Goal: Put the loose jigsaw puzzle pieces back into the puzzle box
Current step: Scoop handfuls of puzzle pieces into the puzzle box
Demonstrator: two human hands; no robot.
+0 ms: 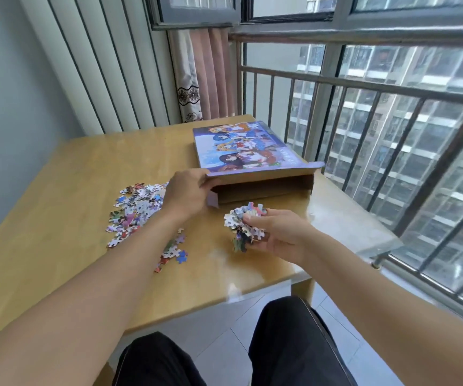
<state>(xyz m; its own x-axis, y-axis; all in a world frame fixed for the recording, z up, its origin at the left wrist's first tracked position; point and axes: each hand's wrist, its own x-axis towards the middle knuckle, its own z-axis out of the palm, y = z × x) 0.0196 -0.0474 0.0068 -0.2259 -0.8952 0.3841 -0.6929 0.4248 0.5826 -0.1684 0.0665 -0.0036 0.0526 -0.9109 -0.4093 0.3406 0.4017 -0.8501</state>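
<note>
Wooden table [71, 174] carries the puzzle box [252, 151] at far right, near end open. I note the left hand [187, 195] gripping its flap, right hand [277, 235] clutching a bunch of pieces [242, 221] just before the opening. Loose pieces [138, 210] lie left.

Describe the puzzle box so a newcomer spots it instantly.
On the wooden table, toward the railing side, lies the flat puzzle box. Its lid bears a blue cartoon picture, and its near end gapes open, brown inside, unlike the scattered loose pieces.
</note>
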